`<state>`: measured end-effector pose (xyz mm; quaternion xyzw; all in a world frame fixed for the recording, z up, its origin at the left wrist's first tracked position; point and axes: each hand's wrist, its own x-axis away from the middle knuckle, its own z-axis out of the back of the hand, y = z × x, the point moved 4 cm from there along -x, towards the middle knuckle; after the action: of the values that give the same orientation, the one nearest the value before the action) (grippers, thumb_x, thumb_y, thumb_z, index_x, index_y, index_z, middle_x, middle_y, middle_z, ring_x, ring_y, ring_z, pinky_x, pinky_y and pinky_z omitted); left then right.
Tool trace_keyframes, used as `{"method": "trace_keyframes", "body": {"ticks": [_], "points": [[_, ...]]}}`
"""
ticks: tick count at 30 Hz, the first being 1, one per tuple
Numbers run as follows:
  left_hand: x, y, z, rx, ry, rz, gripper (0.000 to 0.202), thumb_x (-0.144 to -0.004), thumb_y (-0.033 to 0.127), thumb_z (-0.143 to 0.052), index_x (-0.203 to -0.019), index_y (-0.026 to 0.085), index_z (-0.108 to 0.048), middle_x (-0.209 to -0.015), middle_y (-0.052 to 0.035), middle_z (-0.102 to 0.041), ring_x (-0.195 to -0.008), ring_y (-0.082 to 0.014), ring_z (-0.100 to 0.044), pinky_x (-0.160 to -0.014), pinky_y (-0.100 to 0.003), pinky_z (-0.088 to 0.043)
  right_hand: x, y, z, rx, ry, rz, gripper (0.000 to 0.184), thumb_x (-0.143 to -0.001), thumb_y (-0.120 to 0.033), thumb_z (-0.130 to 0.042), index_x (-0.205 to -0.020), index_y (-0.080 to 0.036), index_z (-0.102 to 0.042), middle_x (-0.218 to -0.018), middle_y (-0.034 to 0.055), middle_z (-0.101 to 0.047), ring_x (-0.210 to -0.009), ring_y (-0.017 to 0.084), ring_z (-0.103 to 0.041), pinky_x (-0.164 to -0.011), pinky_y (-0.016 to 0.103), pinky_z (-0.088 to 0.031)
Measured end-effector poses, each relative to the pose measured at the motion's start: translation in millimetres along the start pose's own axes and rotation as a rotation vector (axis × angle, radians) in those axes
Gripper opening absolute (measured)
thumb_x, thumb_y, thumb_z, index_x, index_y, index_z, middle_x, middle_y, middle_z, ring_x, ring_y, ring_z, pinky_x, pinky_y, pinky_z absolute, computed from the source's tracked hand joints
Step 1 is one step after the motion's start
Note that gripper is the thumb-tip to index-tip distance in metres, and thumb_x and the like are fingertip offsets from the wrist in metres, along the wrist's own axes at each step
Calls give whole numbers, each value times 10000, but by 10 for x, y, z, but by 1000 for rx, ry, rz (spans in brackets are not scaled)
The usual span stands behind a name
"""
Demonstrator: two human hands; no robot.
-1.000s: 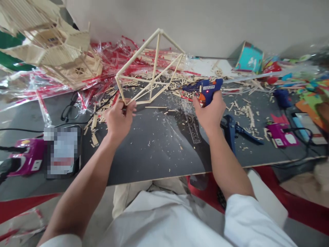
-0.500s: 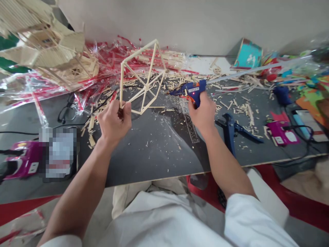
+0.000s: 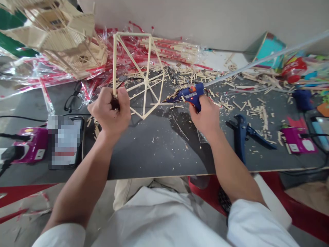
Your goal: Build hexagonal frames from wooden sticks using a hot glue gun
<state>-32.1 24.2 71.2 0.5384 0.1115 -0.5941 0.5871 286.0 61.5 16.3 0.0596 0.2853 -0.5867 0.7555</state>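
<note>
My left hand [image 3: 110, 111] is closed around one stick at the lower left corner of a wooden stick frame [image 3: 146, 81]. The frame is many-sided, with spokes meeting at a hub, and is held up above the table. In my right hand [image 3: 205, 115] is a blue glue gun [image 3: 191, 94], gripped by its handle, with a small red light showing. Its nozzle points left, close to the frame's lower right edge; whether it touches I cannot tell. A long translucent glue stick [image 3: 241, 70] runs out of the gun's back to the upper right.
A larger stick model [image 3: 69, 37] stands at the back left beside red-and-clear wrappers [image 3: 110, 51]. A phone [image 3: 66, 144] and purple power adapter [image 3: 32, 145] lie at left. Blue cutters [image 3: 241, 137] and another purple adapter [image 3: 299, 140] lie right. Stick offcuts litter the dark table [image 3: 154, 154].
The frame has turned in my left hand so its top edge lies level and its face is more toward me. The glue gun's nozzle is now nearer the frame's lower right edge.
</note>
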Motion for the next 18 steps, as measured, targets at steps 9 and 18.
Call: {"method": "trace_keyframes", "body": {"ticks": [9,18], "points": [[33,42,-10,-36,-23,0,418,-1026,427,-588,-697,241,-409,-567,47,-482,-531,-92,-390,-578,-310,-320,3,-19,-27,8,-48,39,273,-988,-249,-540,-1239,-193,-632,-1025,132,-748,-976,325,-763,-818,447,-604],[35,36,-24,-45,-38,46,418,-1011,462,-571,-681,245,-435,-569,42,-503,-535,-90,-432,-582,-301,-343,5,1,-44,37,-61,49,290,-970,-230,-558,-1241,-200,-658,-1022,123,-764,-957,309,-762,-827,441,-612]]}}
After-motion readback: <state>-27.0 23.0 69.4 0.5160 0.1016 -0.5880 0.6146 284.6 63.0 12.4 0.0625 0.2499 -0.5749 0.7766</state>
